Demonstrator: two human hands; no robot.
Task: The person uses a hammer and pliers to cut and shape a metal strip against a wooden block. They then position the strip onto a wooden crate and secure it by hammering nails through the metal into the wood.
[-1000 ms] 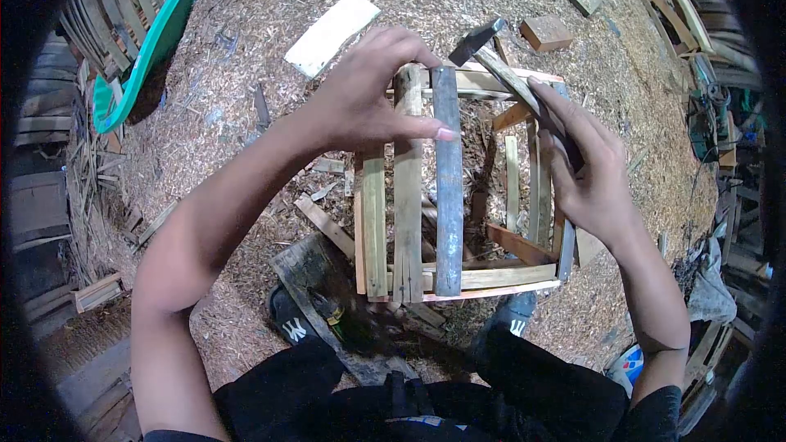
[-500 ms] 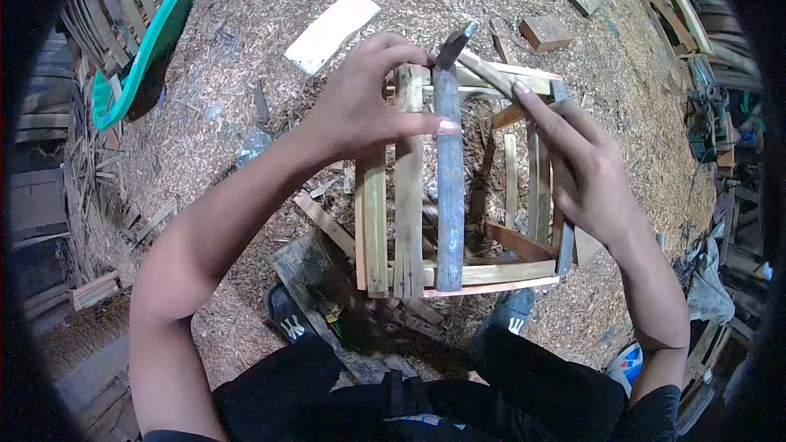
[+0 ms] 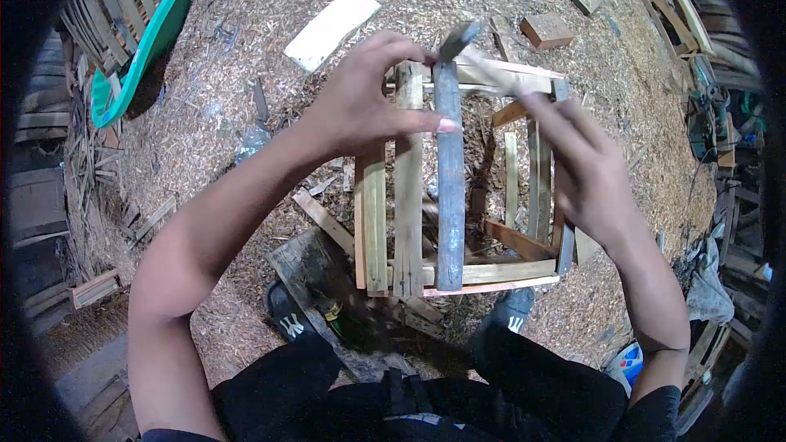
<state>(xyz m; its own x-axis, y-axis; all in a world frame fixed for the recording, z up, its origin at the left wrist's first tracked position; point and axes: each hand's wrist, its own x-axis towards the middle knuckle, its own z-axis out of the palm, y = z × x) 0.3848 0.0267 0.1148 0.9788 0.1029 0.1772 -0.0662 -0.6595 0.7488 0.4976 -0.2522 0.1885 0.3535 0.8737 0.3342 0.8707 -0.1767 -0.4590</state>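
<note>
A slatted wooden crate (image 3: 516, 270) stands in front of me, partly open on its right side. A grey weathered slat (image 3: 450, 205) lies across its top, beside a browner slat (image 3: 408, 196). My left hand (image 3: 364, 102) grips the grey slat near its far end, thumb pressed on its face and index finger at the tip. Whether a nail is between those fingers cannot be seen. My right hand (image 3: 594, 176) is closed around the handle of a hammer (image 3: 457, 42), whose head is at the slat's far end. Handle and fingers are blurred by motion.
Wood shavings cover the ground. A pale board (image 3: 332, 29) and a wood block (image 3: 546, 31) lie beyond the crate. A green tub (image 3: 123, 106) with slats stands at far left. Near my feet lies a worn plank (image 3: 299, 266). Scrap wood is stacked at right.
The hammer and my right hand have shifted very slightly, and the handle is now blurred. My left hand keeps its hold on the grey slat.
</note>
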